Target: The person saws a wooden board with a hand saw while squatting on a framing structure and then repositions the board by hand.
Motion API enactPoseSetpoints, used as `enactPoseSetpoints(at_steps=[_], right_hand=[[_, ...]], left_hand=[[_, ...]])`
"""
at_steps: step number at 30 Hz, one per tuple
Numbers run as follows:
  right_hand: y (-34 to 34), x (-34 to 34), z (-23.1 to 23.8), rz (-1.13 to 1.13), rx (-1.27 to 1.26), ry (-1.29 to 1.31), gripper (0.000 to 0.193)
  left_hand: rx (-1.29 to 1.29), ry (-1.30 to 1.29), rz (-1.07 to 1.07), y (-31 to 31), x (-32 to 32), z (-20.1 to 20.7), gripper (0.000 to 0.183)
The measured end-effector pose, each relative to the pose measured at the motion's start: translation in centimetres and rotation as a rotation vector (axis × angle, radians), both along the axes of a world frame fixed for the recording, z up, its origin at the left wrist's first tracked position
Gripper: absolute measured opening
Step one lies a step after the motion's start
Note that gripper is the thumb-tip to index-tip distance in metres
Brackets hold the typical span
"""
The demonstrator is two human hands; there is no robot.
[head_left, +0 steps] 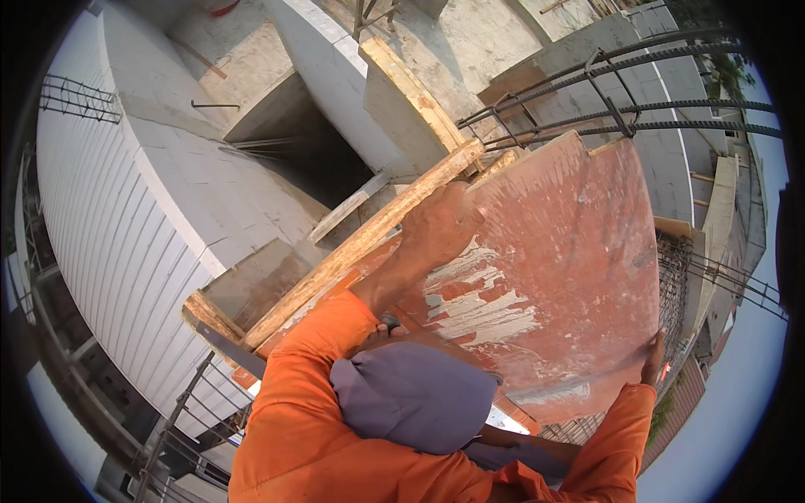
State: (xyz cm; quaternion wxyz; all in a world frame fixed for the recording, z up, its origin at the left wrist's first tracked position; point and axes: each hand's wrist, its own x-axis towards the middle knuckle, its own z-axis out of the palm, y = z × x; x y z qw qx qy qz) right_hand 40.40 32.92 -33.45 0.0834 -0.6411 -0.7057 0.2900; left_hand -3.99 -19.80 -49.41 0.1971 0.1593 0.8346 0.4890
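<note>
A large reddish-brown formwork panel, smeared with dried grey cement, stands tilted in front of me. My left hand grips it at its upper left edge, close beside a long wooden batten; some of its fingers are hidden. On the panel's lower right edge my right hand is closed, with part of the fingers out of sight behind it. Both arms are in orange sleeves. My bent knee in purple-grey trousers sits between the arms, below the panel, and part of a foot shows beside it.
Ribbed steel rebar juts out past the panel's top. A second timber-edged board stands beyond the batten. To the left, a dark opening lies between light block walls. Rebar mesh shows behind the panel's right edge.
</note>
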Motion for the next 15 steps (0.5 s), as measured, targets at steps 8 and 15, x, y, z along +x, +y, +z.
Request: enactPoseSetpoints(at_steps=[8, 15], right_hand=[[6.1, -0.3, -0.9, 0.013, -0.068, -0.100, 0.065], [11.0, -0.7, -3.9, 0.157, -0.033, -0.119, 0.066]], left_hand=[[-0.174, -0.197, -0.137, 0.5, -0.2, 0.1, 0.064], [-0.264, -0.196, -0.153, 3.6, 0.2, 1.9, 0.071]])
